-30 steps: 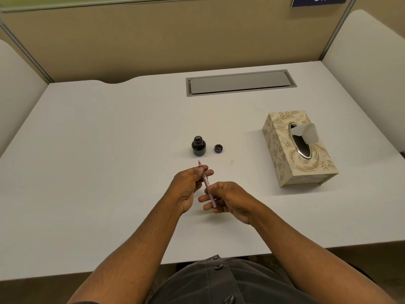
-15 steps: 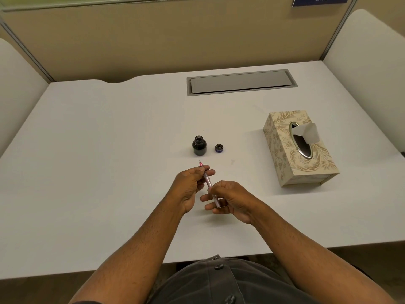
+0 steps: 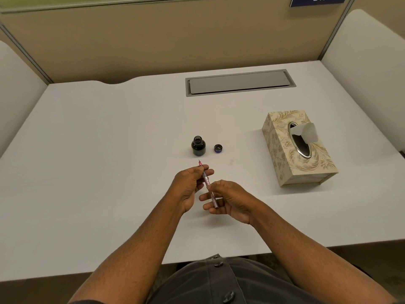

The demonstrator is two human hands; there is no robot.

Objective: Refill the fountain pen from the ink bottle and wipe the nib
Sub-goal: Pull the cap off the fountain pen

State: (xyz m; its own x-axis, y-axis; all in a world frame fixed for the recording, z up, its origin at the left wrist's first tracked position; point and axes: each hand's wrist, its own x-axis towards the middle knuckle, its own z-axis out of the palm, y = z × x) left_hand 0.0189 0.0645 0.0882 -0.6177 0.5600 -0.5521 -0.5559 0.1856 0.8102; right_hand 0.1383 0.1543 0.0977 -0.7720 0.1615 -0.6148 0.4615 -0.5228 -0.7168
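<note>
A slim pink fountain pen [image 3: 206, 180] is held over the white table, its nib pointing away from me toward the ink bottle. My left hand [image 3: 188, 186] pinches the pen near the nib end. My right hand [image 3: 228, 199] holds the rear end of the pen between fingers and thumb. The small dark ink bottle [image 3: 198, 146] stands uncapped just beyond the nib, apart from it. Its cap [image 3: 218, 148] lies to the right of the bottle.
A patterned tissue box [image 3: 282, 154] with a tissue [image 3: 306, 132] sticking up sits at the right. A grey cable hatch [image 3: 240, 82] is set into the table [image 3: 87, 172] at the back. Partition walls close the far and side edges.
Both hands and the pen stay almost in place; the fingers of my right hand shift slightly on the pen's rear end.
</note>
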